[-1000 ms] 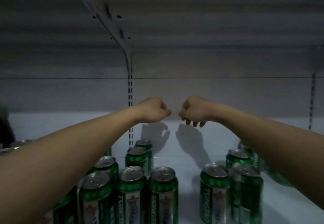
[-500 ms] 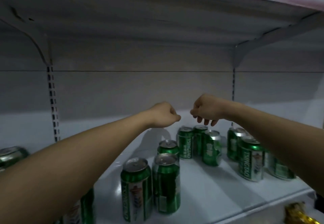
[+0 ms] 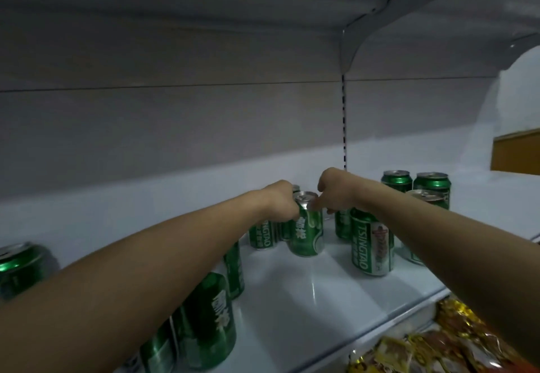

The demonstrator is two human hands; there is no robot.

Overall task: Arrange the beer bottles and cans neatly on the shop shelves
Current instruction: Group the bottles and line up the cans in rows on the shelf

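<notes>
- The green beer can (image 3: 306, 226) stands upright on the white shelf (image 3: 306, 293), roughly in the middle of it and a little back from the front edge.
- The person's left hand (image 3: 280, 201) is wrapped around the can's upper left side, fingers curled on it just under the silver top.
- The right hand (image 3: 336, 190) comes in from the other side with its fingers bent down at the can's top rim; it looks like a pinch on the rim, though the fingertips are partly hidden.
- Just behind and left of that can, a second can (image 3: 260, 234) stands close by, half covered by the left wrist.
- To the right, a can with a white label (image 3: 372, 245) stands upright under the right forearm, with three more cans (image 3: 415, 182) further back near the rear wall.
- Nearer the front, under the left forearm, a cluster of cans (image 3: 210, 323) stands in shadow, and one lone can (image 3: 20, 264) sits far left.
- Below the shelf's front edge, at lower right, there are shiny gold and red snack packets (image 3: 438, 346).
</notes>
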